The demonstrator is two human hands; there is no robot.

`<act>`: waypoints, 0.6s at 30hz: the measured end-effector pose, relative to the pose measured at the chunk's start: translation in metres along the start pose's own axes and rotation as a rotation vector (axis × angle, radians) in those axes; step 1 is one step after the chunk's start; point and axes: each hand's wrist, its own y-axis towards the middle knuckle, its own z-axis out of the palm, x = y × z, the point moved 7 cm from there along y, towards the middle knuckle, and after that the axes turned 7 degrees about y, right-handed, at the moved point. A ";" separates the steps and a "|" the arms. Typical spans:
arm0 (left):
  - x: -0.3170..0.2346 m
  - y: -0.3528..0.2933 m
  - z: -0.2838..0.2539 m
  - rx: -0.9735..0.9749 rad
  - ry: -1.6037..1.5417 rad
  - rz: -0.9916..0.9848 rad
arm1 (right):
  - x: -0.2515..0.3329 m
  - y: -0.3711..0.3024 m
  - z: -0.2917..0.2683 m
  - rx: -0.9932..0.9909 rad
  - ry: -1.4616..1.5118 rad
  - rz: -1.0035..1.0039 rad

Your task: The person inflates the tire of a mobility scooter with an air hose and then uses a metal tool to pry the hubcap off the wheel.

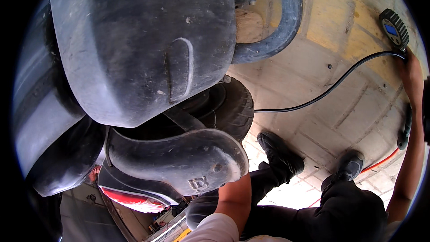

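At the far right, my right hand (410, 74) is wrapped round a tyre inflator, just below its round gauge (394, 29) with a lit blue display. A black hose (322, 94) curves from the inflator to the wheel, and its end is hidden behind the tyre (239, 107). My left forearm (235, 199) reaches up behind the dark mudguard (174, 157), which hides the left hand. Both mudguard and tyre belong to a scooter with a scuffed dark body panel (148, 49).
A bent metal tube (286, 31) sticks out beside the panel. Below the mudguard is a red and white light (134, 200). An orange-red hose (380, 160) runs over the paved floor (340, 121) near my shoes (280, 152). Assorted items lie at the lower left.
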 end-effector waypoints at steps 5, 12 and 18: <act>0.000 -0.002 -0.001 -0.010 0.004 0.001 | -0.005 -0.012 0.002 -0.288 0.097 -0.076; 0.001 0.000 -0.002 -0.011 0.009 0.004 | 0.012 -0.018 -0.004 -0.246 0.099 -0.046; 0.001 0.002 -0.001 0.000 0.015 0.011 | 0.012 -0.017 -0.002 -0.254 0.079 -0.079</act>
